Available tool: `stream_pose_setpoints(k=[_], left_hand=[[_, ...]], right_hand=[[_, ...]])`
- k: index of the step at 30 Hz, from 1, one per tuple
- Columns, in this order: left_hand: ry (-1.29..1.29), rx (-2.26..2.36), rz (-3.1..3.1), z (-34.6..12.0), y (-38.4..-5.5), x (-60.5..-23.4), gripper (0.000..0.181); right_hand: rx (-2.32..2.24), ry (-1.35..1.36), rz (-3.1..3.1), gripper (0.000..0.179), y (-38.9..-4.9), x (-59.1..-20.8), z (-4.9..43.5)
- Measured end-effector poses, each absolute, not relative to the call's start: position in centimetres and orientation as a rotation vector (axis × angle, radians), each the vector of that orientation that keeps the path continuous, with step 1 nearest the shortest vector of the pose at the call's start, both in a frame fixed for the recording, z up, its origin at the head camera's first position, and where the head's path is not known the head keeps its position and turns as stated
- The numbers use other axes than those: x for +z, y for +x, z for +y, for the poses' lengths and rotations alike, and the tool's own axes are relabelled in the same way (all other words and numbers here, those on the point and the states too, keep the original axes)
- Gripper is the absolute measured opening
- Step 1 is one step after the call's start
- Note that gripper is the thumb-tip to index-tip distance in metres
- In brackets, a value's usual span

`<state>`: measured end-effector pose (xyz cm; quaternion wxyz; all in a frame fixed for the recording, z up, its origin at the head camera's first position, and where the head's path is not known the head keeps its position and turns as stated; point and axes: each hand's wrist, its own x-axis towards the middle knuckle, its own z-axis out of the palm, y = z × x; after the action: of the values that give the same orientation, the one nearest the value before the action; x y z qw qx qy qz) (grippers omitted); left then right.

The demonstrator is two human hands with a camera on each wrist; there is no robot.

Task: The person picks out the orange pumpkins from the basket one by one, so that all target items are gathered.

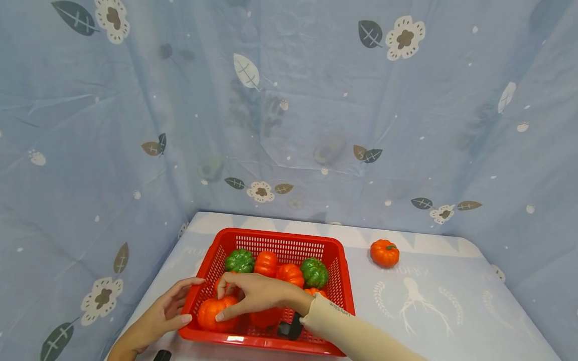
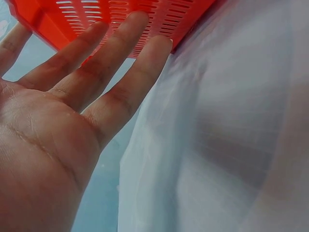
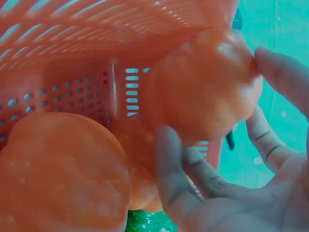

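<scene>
A red slotted plastic basket (image 1: 280, 234) stands on the table, holding several small toy-like pumpkins, orange and green. My right hand (image 1: 257, 293) reaches into its front left corner and holds an orange pumpkin (image 1: 212, 316) between thumb and fingers. In the right wrist view, the thumb lies on one side of that pumpkin (image 3: 207, 87) and the fingertips on the other. At the basket's left side is my left hand (image 1: 160, 311), its fingertips at the rim. The left wrist view shows its fingers (image 2: 120, 99) fairly straight against the slotted wall.
One orange pumpkin (image 1: 385, 253) sits on the table to the right of the basket. Inside the basket are a green pumpkin (image 1: 240, 261) at back left and another green pumpkin (image 1: 314, 272) at right. Patterned blue cloth (image 1: 293, 125) hangs behind and beside the table.
</scene>
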<state>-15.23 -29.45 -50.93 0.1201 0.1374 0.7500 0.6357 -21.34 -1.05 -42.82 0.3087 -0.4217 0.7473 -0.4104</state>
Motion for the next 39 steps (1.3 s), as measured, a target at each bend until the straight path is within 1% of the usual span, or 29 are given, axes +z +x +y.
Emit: stream_pose_setpoints(k=[5,10,12,14,18,22,30,35,39], left_hand=[[0.41,1.85,2.2,-29.6,-15.3,-51.0,0.063],[0.382,1.839,2.229,-29.5,-15.2,-51.1,0.063],[0.38,1.833,2.237,-29.5,-15.2,-51.1,0.063],[0.378,1.833,2.238,-29.4,-15.2,-51.1,0.063],[0.408,1.845,2.233,-29.4,-15.2,-51.1,0.063],[0.44,1.858,2.229,-29.4,-15.3,-51.1,0.062],[0.405,1.837,2.249,-29.2,-15.3,-51.1,0.064],[0.411,1.847,2.236,-29.3,-15.3,-51.1,0.063],[0.395,1.856,2.219,-29.3,-15.3,-51.0,0.064]], right_hand=[[-1.064,-1.08,2.02,0.039,-21.2,-42.8,-0.9],[-1.086,-1.021,2.019,0.063,-21.0,-42.8,-0.8],[-1.083,-1.033,2.028,0.067,-21.0,-42.8,-0.8],[-1.076,-1.045,2.032,0.064,-21.1,-42.9,-0.8],[-1.075,-1.021,2.026,0.046,-21.1,-42.7,-0.7],[-1.101,-0.989,2.023,0.039,-21.1,-42.7,-0.5],[-1.103,-1.055,2.023,0.058,-21.4,-42.5,-0.1],[-1.08,-1.111,2.067,0.06,-21.3,-42.1,0.1],[-1.167,-1.08,2.084,0.061,-21.4,-41.8,0.5]])
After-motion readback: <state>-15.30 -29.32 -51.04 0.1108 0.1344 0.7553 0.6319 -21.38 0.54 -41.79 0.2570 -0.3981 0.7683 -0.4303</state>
